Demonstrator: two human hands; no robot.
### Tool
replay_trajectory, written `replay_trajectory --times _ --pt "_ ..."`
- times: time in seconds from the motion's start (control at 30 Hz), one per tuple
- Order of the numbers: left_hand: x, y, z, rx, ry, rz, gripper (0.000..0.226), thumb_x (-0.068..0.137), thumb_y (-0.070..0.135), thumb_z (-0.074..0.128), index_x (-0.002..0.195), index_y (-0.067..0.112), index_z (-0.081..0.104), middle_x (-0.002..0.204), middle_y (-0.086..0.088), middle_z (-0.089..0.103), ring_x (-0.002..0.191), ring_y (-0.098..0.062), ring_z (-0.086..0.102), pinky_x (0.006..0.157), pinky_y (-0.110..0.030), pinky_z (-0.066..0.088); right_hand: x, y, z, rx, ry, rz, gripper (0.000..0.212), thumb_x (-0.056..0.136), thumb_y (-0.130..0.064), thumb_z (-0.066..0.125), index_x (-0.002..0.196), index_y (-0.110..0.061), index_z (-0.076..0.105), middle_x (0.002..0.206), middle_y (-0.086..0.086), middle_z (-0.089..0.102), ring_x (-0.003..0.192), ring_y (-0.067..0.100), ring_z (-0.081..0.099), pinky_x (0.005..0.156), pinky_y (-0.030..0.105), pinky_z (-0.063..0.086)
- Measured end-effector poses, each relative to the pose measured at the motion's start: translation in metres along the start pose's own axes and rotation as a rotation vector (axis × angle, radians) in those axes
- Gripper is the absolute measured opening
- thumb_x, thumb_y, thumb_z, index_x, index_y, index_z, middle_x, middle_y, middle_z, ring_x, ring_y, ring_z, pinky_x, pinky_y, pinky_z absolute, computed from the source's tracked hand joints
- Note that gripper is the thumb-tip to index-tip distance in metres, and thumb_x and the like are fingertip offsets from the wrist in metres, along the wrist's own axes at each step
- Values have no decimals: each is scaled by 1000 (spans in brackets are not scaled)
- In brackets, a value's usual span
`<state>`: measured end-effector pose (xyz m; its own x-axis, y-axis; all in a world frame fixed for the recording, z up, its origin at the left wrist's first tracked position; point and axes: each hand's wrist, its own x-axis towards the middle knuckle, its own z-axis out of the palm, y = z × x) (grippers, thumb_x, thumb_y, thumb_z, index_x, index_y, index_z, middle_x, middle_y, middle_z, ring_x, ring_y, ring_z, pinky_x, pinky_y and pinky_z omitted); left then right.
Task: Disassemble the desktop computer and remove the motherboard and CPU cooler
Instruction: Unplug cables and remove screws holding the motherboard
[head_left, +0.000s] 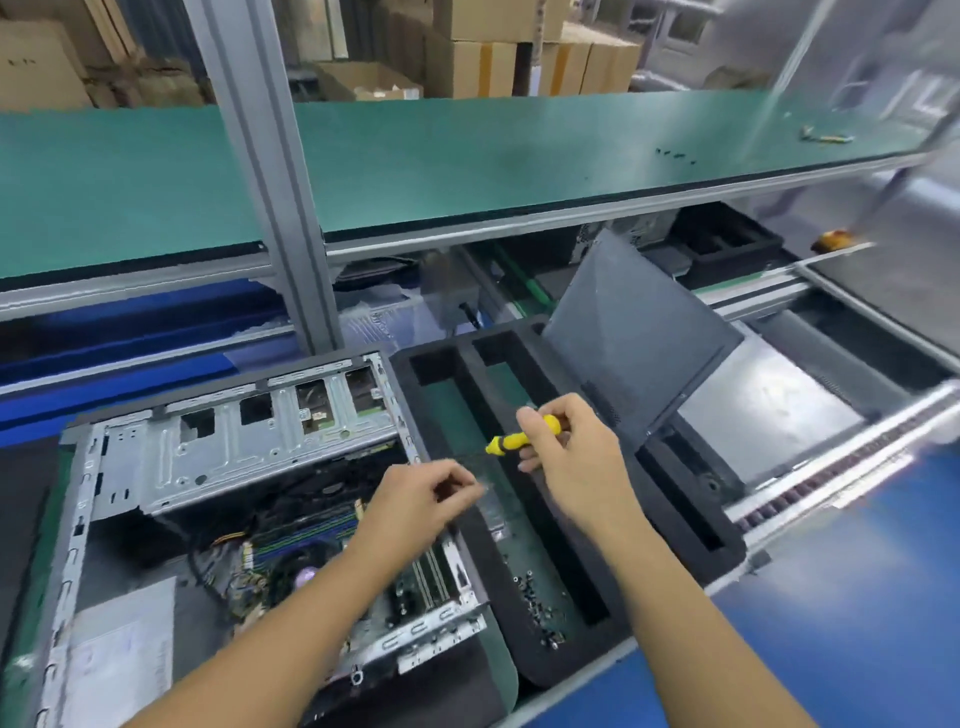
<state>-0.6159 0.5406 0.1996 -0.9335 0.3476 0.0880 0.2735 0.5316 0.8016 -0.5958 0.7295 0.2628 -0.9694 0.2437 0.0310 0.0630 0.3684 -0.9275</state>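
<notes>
The opened desktop case (218, 457) lies on its side at the lower left, with its silver drive cage at the back. Inside it sits the green motherboard (270, 561) with black cables over it; a CPU cooler is not clearly visible. My left hand (421, 499) hovers over the case's right edge, fingers curled, pinching a small thin blurred part. My right hand (566, 452) grips a yellow-handled screwdriver (511, 439) above the black foam tray (524, 597), its tip pointing left and down.
Several small screws (535, 603) lie in the tray's middle slot. The dark side panel (634, 332) leans against the tray's far right corner. A green shelf (467, 156) overhangs the bench behind. A roller conveyor rail (831, 478) runs at the right.
</notes>
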Motion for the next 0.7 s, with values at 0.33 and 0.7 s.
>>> replay_trajectory --times 0.33,0.7 --pt "51 25 100 575 -553 -28 26 93 25 55 112 37 69 117 6 67 108 -21 63 89 -34 53 -24 56 -71 -268 138 157 16 83 -30 71 82 -31 55 84 -6 61 70 7 55 57 16 38" --pt "43 27 84 613 -390 49 41 94 17 44 134 23 51 122 4 67 111 -27 62 90 -34 48 -11 46 -44 -177 172 56 17 91 -44 60 81 -33 54 80 -4 65 72 14 66 62 28 50"
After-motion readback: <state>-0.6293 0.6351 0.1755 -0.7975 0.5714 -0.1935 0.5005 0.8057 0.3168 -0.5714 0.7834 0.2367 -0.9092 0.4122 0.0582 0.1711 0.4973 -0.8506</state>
